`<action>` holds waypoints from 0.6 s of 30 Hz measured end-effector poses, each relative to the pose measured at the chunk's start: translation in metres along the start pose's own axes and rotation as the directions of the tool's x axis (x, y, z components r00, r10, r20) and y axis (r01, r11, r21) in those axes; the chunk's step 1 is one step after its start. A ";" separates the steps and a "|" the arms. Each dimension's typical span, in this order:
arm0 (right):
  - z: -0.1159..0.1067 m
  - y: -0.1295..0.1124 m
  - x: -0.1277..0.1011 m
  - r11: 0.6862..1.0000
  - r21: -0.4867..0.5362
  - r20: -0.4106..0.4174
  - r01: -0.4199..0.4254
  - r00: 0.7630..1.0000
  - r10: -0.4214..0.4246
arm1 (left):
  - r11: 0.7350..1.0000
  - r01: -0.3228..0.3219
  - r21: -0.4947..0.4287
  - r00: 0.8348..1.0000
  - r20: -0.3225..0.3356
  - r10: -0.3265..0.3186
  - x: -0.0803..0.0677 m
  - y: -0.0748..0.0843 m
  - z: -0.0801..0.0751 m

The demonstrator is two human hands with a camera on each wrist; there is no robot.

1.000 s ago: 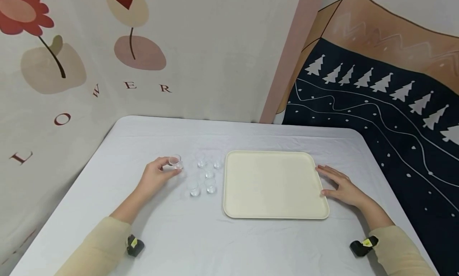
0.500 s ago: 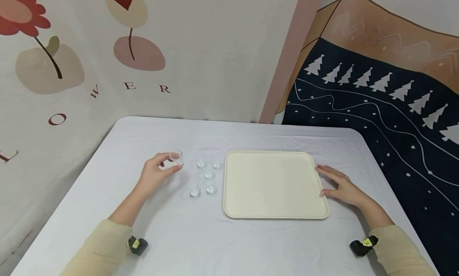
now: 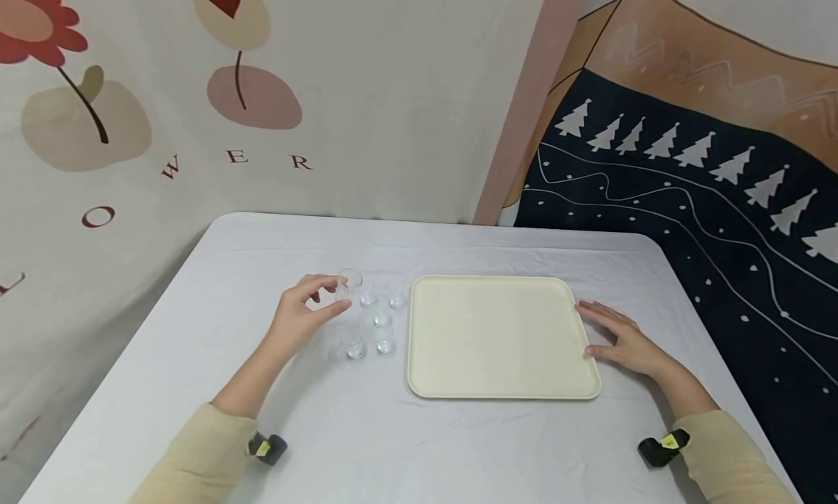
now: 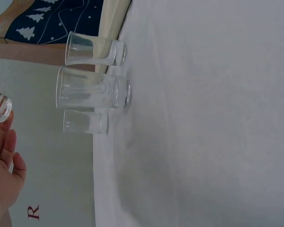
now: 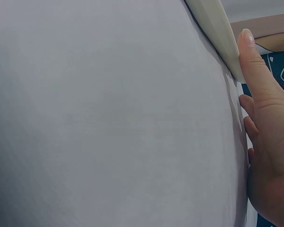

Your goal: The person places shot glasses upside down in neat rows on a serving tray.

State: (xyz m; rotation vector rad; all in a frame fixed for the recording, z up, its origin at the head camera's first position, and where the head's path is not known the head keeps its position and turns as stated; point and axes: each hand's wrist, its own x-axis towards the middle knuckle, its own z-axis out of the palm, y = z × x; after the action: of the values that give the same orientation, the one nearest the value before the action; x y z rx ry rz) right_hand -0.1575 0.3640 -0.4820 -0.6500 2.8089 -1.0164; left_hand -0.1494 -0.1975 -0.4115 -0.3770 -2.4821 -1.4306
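My left hand (image 3: 306, 316) pinches a small clear glass (image 3: 348, 284) between thumb and fingers, lifted above the white tablecloth; the glass (image 4: 2, 108) shows at the fingertips in the left wrist view. Several more small clear glasses (image 3: 376, 322) stand in a cluster just right of that hand, seen close in the left wrist view as a row of glasses (image 4: 92, 90). A cream rectangular tray (image 3: 500, 337) lies empty at the table's middle. My right hand (image 3: 622, 340) rests flat on the cloth with straight fingers touching the tray's right edge (image 5: 217, 28).
The table (image 3: 419, 431) has a white cloth and rounded far corners. Patterned fabric hangs behind: a flower print (image 3: 98, 104) on the left, a dark tree print (image 3: 687, 198) on the right. Black wrist cameras (image 3: 268, 448) sit at both sleeves.
My left hand has lifted the glass off the cloth and carried it to the right, toward the cluster. The right hand and tray have not moved.
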 end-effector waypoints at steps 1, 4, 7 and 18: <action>0.000 0.000 0.000 1.000 -0.003 -0.003 0.000 1.000 0.000 | 1.000 -0.010 -0.010 1.000 0.001 0.010 0.000 0.002 0.002; 0.001 0.001 0.000 1.000 -0.010 -0.010 -0.003 1.000 0.003 | 0.998 -0.050 -0.036 0.999 0.008 0.051 0.002 0.006 0.008; 0.001 0.001 0.000 1.000 -0.012 -0.019 0.000 1.000 -0.001 | 0.992 -0.105 -0.069 0.994 0.020 0.107 0.004 0.011 0.014; 0.001 0.002 0.000 1.000 -0.003 -0.008 0.000 1.000 0.000 | 0.974 -0.219 -0.056 0.971 0.086 0.223 0.003 0.047 0.035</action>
State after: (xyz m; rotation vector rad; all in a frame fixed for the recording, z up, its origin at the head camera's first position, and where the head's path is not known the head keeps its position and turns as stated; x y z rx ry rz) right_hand -0.1584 0.3645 -0.4836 -0.6481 2.8175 -1.0176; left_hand -0.1395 -0.1442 -0.3898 -0.7199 -2.3890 -1.4101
